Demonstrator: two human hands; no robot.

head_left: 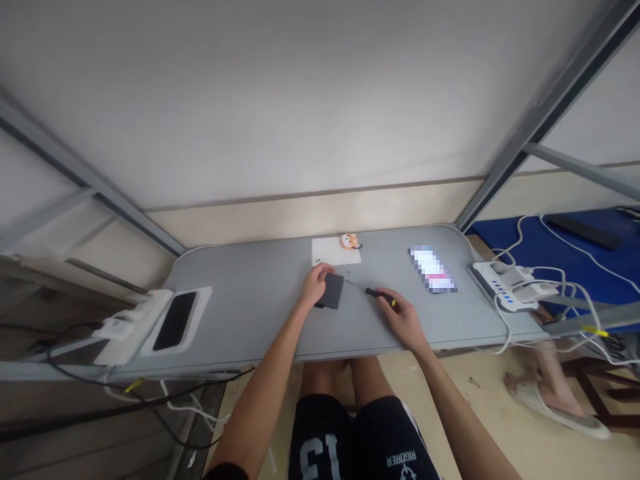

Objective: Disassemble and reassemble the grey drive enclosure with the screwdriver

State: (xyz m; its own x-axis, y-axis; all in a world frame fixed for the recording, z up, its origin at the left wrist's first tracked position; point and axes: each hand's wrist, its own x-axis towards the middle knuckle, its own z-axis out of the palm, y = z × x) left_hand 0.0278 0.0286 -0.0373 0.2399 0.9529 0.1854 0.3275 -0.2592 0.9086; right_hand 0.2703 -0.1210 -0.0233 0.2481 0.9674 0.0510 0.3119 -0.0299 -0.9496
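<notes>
A small dark grey flat box (pixel 332 292) lies on the grey table (pixel 240 287), and my left hand (pixel 315 287) grips its left side with fingers over the edge. My right hand (pixel 400 317) is closed around the black and yellow handle of a screwdriver (pixel 374 292). The thin shaft points left, its tip close to the box's upper right edge. Behind the box lies a white sheet (pixel 327 251) with tiny dark bits at its lower left corner. An orange and white animal-faced item (pixel 349 241) sits on the sheet's right part.
A lit phone (pixel 433 270) lies at the right, beside a white power strip (pixel 505 287) with plugs and cables. At the left are a dark phone (pixel 175 321) on white paper and another power strip (pixel 133 327). Metal posts flank the table. A person's foot in a sandal (pixel 560 407) shows lower right.
</notes>
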